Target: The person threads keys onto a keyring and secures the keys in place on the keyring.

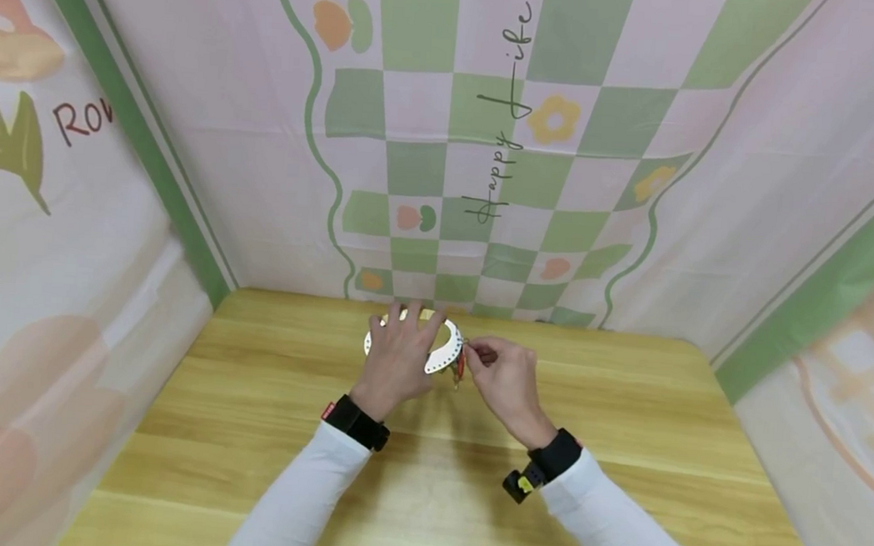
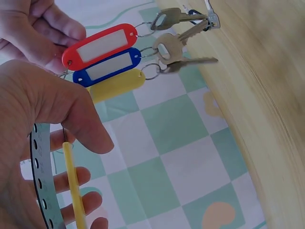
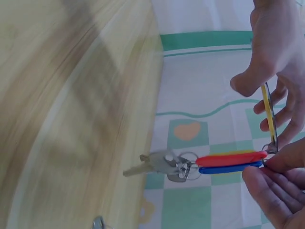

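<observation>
White sleeves fill the near edge of the head view, each ending in a black wrist strap. Beyond them the left hand rests over a white perforated ring, its fingers curled round the grey-looking band of that ring and a thin yellow strip beside it. Just to its right, the right hand pinches the end of a red key tag between thumb and fingers, at the ring's edge. Stacked under the red tag are a blue key tag and a yellow key tag, 3 in all, each with a small split ring carrying keys that hang free. Everything is held above the far middle of the wooden tabletop, close to a checked pink-and-green backdrop.
</observation>
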A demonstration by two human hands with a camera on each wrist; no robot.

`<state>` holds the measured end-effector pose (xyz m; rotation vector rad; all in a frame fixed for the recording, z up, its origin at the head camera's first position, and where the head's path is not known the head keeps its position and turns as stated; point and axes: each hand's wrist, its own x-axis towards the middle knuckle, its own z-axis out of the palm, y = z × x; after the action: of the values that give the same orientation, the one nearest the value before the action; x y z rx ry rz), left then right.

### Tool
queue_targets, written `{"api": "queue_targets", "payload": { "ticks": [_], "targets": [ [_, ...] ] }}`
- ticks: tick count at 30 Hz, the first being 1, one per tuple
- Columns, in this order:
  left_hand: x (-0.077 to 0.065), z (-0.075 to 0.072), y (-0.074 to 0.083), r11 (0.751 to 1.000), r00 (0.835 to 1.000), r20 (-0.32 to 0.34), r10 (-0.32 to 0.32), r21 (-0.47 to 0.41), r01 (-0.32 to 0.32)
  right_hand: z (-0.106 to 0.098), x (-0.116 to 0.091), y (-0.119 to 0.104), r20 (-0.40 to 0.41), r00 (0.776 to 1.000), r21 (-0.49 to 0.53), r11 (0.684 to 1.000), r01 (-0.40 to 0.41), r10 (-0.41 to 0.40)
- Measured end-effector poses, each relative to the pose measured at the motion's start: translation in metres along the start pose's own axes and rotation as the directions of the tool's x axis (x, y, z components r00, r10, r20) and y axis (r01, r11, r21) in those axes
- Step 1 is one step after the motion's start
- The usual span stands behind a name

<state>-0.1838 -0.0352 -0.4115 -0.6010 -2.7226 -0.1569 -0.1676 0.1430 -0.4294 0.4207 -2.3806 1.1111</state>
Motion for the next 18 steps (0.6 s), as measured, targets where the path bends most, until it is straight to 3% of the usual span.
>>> {"api": "queue_targets", "payload": {
  "ticks": [6,9,12,15,18],
  "targets": [
    [0.000,-0.001,0.000,0.999,1.000,0.030,-0.003,-0.031,0.004,-0.001,0.003,0.004,0.015,0.980,-0.091,0.976,0.198,-0.197],
    [0.000,-0.003,-0.001,0.998,0.997,0.074,0.002,-0.067,0.003,-0.001,0.004,0.007,0.057,0.943,-0.162,0.929,0.333,-0.328],
    [0.000,-0.005,-0.002,0.994,0.992,0.126,0.006,-0.108,0.008,-0.002,0.003,0.011,0.104,0.889,-0.224,0.861,0.457,-0.445],
    [0.001,-0.007,-0.004,0.990,0.986,0.166,0.010,-0.143,0.014,-0.001,0.003,0.013,0.137,0.844,-0.260,0.803,0.536,-0.519],
    [0.001,-0.007,-0.004,0.986,0.984,0.181,0.009,-0.165,0.021,-0.001,0.001,0.013,0.139,0.839,-0.273,0.794,0.543,-0.526]
  ]
}}
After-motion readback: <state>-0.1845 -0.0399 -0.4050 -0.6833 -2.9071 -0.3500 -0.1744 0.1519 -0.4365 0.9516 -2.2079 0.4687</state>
